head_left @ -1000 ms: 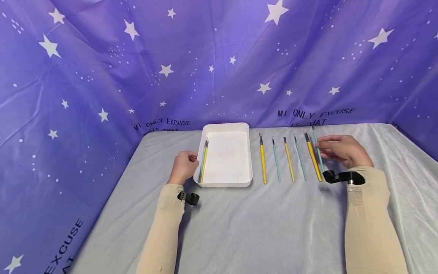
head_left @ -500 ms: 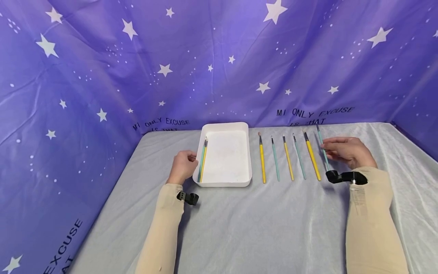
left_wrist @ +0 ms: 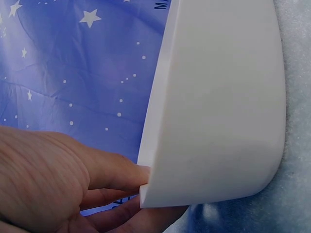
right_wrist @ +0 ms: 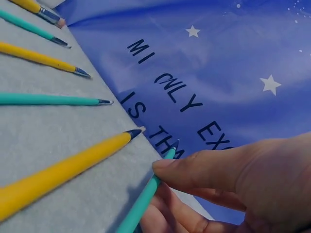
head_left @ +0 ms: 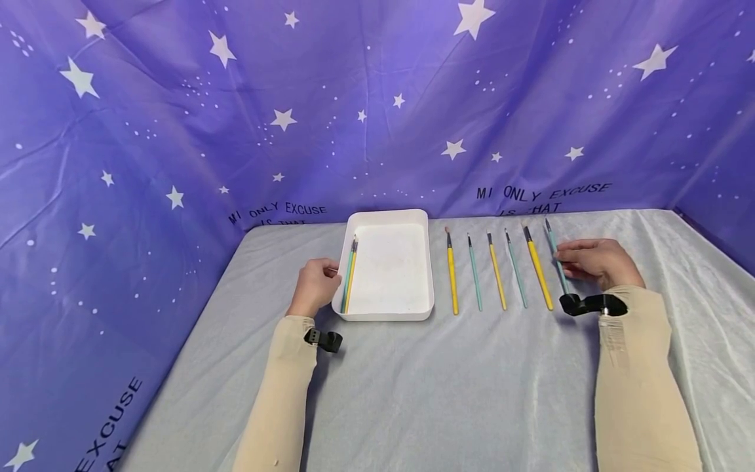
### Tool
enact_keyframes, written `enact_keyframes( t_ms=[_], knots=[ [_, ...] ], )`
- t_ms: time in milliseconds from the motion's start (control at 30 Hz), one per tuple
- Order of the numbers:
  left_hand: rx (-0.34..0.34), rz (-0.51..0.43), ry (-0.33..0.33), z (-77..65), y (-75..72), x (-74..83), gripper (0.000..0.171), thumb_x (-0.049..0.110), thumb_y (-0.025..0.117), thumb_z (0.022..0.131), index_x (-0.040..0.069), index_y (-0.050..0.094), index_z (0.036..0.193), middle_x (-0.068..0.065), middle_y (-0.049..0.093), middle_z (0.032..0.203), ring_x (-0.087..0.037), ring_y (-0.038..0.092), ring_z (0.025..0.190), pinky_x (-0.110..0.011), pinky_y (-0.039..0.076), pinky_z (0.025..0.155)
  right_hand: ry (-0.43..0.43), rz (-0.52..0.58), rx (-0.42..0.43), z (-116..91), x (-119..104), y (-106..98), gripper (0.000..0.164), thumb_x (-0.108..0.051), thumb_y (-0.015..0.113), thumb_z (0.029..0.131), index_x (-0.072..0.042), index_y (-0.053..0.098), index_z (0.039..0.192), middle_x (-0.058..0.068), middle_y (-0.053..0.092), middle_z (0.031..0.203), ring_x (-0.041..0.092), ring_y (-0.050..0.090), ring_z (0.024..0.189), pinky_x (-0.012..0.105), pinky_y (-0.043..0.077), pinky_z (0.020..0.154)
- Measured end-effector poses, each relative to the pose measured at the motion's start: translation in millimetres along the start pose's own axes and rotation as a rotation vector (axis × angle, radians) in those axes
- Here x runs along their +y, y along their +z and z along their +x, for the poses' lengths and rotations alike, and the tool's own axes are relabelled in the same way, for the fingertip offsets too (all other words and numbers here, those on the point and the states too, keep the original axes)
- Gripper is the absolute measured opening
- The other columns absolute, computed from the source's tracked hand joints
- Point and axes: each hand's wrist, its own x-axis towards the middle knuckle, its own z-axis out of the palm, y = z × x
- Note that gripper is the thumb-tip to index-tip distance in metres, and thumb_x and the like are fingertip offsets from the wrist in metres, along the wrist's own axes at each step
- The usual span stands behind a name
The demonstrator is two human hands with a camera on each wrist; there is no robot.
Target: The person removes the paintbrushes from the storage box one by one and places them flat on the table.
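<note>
My right hand point(head_left: 598, 262) pinches a teal paintbrush point(right_wrist: 144, 200) between thumb and fingers, at the right end of a row of brushes. Just left of it lies a thick yellow paintbrush point(head_left: 539, 270). My left hand point(head_left: 316, 286) grips the left rim of a white tray point(head_left: 429, 275), its thumb on the rim and fingers below in the left wrist view. Inside the tray, along its left wall, a teal paintbrush point(head_left: 348, 282) and a yellow paintbrush point(head_left: 352, 278) lie side by side.
Between the tray and the thick yellow brush lie a yellow brush point(head_left: 452, 275), a teal brush point(head_left: 474, 275), a thinner yellow brush point(head_left: 497, 272) and another teal brush point(head_left: 516, 270). Grey cloth point(head_left: 448, 393) covers the table. A purple starred curtain point(head_left: 377, 98) hangs behind.
My right hand has moved the teal paintbrush slightly right, away from the thick yellow one, then a little lower. The left hand stays on the tray.
</note>
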Motion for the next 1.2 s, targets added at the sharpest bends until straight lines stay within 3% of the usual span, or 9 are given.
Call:
enact_keyframes(
  t_ms=[167,367,567,633,767,833,1200],
  knots=[
    [-0.007,-0.007,-0.01,-0.6,0.2,1.0,0.029,0.004,0.061,0.095,0.0,0.071,0.122,-0.018,0.072,0.109,-0.03,0.068,0.1,-0.04,0.056,0.083,0.009,-0.028,0.057,0.4,3.6,2.6,0.01,-0.013,0.07,0.095,-0.022,0.067,0.1,-0.016,0.07,0.071,-0.001,0.068,0.069,0.024,0.061,0.069],
    [-0.007,-0.01,-0.013,-1.1,-0.3,2.4,0.029,0.005,0.061,0.096,0.0,0.071,0.122,-0.018,0.071,0.11,-0.031,0.067,0.1,-0.041,0.056,0.083,-0.005,-0.096,0.128,3.7,5.2,6.7,0.035,-0.01,0.07,0.093,-0.001,0.063,0.126,-0.017,0.067,0.067,0.0,0.067,0.065,0.024,0.06,0.066],
    [-0.003,-0.002,-0.012,-0.4,0.4,2.2,0.028,0.005,0.062,0.096,0.0,0.071,0.121,-0.018,0.071,0.11,-0.03,0.067,0.1,-0.041,0.056,0.084,0.002,-0.126,0.178,5.0,6.2,9.4,0.011,-0.011,0.074,0.09,-0.015,0.076,0.1,-0.019,0.065,0.064,0.0,0.066,0.063,0.024,0.06,0.065],
    [-0.004,0.0,-0.014,0.1,0.2,2.0,0.028,0.005,0.062,0.096,0.0,0.071,0.121,-0.018,0.071,0.11,-0.03,0.067,0.1,-0.041,0.056,0.084,0.007,-0.152,0.194,4.8,5.8,10.5,0.015,-0.012,0.075,0.09,-0.013,0.078,0.104,-0.02,0.064,0.063,0.0,0.066,0.063,0.024,0.06,0.065],
    [-0.01,-0.007,-0.013,0.9,-0.4,1.3,0.029,0.005,0.061,0.096,-0.001,0.07,0.122,-0.018,0.071,0.11,-0.03,0.067,0.1,-0.04,0.056,0.083,0.018,-0.253,0.237,4.4,3.7,12.9,0.041,-0.018,0.075,0.09,0.0,0.069,0.127,-0.02,0.065,0.061,0.001,0.065,0.061,0.024,0.056,0.062],
    [-0.009,-0.012,-0.015,0.9,-0.7,0.3,0.029,0.005,0.061,0.096,-0.001,0.07,0.122,-0.018,0.071,0.11,-0.03,0.066,0.099,-0.04,0.056,0.083,0.017,-0.298,0.249,3.9,2.4,14.3,0.046,-0.019,0.075,0.091,0.003,0.066,0.13,-0.018,0.066,0.061,0.002,0.065,0.06,0.025,0.054,0.061],
    [-0.004,-0.013,-0.012,0.1,0.8,-0.3,0.029,0.005,0.062,0.095,-0.001,0.071,0.122,-0.018,0.072,0.109,-0.03,0.067,0.099,-0.04,0.056,0.083,0.01,-0.301,0.28,-0.4,-4.2,19.8,0.038,-0.025,0.069,0.093,0.001,0.068,0.121,-0.016,0.066,0.061,0.002,0.064,0.06,0.025,0.053,0.062]
  ],
)
